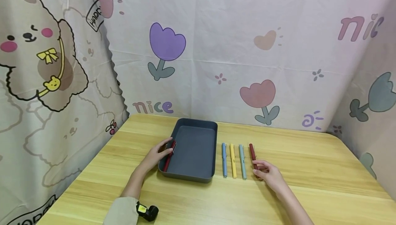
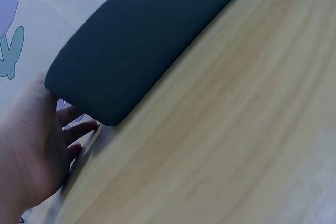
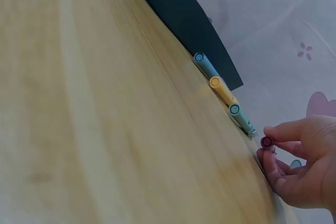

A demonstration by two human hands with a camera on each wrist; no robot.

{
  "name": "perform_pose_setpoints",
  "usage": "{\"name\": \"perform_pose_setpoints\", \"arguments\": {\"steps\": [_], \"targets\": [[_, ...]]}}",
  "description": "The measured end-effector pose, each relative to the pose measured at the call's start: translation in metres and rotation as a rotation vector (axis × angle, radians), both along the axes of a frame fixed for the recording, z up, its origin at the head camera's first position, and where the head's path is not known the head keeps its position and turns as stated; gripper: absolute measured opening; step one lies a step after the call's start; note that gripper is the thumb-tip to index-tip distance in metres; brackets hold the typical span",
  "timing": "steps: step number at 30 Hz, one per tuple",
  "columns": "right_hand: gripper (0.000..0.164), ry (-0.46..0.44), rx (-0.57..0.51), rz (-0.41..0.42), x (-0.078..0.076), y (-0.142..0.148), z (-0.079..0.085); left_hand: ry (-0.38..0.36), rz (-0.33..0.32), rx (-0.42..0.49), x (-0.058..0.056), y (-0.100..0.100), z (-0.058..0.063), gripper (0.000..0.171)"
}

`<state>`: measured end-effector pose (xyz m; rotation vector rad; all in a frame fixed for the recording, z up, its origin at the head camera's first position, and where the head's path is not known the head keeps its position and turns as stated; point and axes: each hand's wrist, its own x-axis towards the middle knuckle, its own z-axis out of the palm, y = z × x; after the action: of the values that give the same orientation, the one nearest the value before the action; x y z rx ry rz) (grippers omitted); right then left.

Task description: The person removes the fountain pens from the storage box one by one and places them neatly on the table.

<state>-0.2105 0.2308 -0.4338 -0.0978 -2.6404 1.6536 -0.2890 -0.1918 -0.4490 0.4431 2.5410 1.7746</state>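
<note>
My left hand (image 1: pixel 154 157) grips the left wall of a dark grey rectangular tray (image 1: pixel 195 149). Its thumb reaches over the rim, overlapping a dark red pen (image 1: pixel 167 163) that lies along that wall inside; the other fingers stay along the outside. The left wrist view shows the tray's outer wall (image 2: pixel 142 35) with those fingers past its corner. On the right, my other hand (image 1: pixel 270 175) pinches the near end of another dark red pen (image 1: pixel 252 152) between thumb and fingers. The right wrist view shows that pen's round end (image 3: pixel 267 141) at the fingertips.
Between the tray and my right hand, a blue pen (image 1: pixel 224 159), a yellow pen (image 1: pixel 233 161) and a light green pen (image 1: pixel 242 162) lie side by side on the wooden table (image 1: pixel 198 201). A printed curtain (image 1: pixel 216 53) hangs behind the table.
</note>
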Motion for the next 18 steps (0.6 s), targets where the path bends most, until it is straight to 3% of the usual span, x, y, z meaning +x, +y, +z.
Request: {"name": "perform_pose_setpoints", "arguments": {"steps": [18], "targets": [[0.034,0.003,0.018,0.016,0.0002,-0.0005,-0.0025,-0.001,0.000,0.010,-0.0014,-0.0002,-0.0024,0.056]]}}
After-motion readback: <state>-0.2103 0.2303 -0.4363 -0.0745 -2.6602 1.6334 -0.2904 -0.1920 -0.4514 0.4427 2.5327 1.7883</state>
